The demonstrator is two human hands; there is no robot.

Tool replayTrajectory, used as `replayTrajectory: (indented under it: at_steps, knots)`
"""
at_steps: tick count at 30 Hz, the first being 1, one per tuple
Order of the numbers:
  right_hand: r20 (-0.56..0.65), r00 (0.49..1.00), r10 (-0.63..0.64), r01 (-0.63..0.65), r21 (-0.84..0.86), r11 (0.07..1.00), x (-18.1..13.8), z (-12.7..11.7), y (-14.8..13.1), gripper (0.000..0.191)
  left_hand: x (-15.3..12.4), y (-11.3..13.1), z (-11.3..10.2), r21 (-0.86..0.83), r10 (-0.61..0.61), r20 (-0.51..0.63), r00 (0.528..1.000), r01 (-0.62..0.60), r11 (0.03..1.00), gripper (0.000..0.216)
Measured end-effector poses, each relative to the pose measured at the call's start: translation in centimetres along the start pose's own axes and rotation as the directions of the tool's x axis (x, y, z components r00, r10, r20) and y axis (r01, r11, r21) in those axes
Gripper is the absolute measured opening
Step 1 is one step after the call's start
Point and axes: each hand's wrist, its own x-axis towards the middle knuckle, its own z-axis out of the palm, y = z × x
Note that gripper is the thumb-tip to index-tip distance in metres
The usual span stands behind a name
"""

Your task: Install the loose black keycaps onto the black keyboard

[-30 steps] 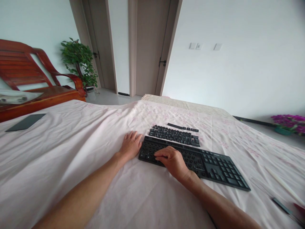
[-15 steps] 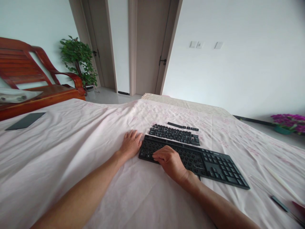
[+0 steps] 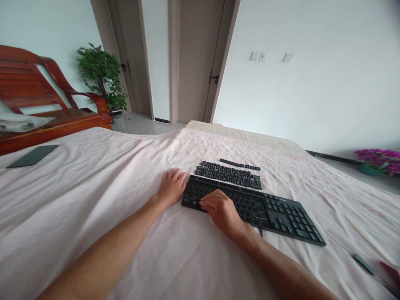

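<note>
A black keyboard lies slantwise on the pale pink cloth. Many keycaps are off its main section, while the number pad on the right has its keys. My left hand rests flat on the cloth with fingers spread, the fingertips beside the keyboard's left end. Over the bottom row near that end, my right hand is closed, its thumb and fingers pinched together at the keys. Whatever is between those fingertips is hidden. Just behind the keyboard, loose black keycaps lie in rows, with a long strip of keys farther back.
A dark flat tablet-like thing lies at the far left of the cloth. To the right are a thin tool with a dark handle and a pale stick. Beyond the cloth stand a wooden bench and a potted plant.
The view has shifted very slightly. Both hands stay in nearly the same place, the right still pinched at the keyboard's bottom row.
</note>
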Motion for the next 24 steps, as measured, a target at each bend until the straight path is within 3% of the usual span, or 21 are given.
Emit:
replayTrajectory:
  at_steps: [12, 24]
  knots:
    - [-0.011, 0.998, 0.057, -0.057, -0.018, 0.998, -0.4, 0.5, -0.1, 0.020, 0.0, 0.1, -0.2, 0.010, -0.011, 0.011, 1.000, 0.011, 1.000, 0.039]
    - [0.045, 0.997, -0.055, 0.061, -0.147, 0.987, -1.1, -0.1, -0.9, 0.043, -0.1, 0.1, -0.4, -0.010, -0.016, 0.016, 1.000, 0.016, 1.000, 0.040]
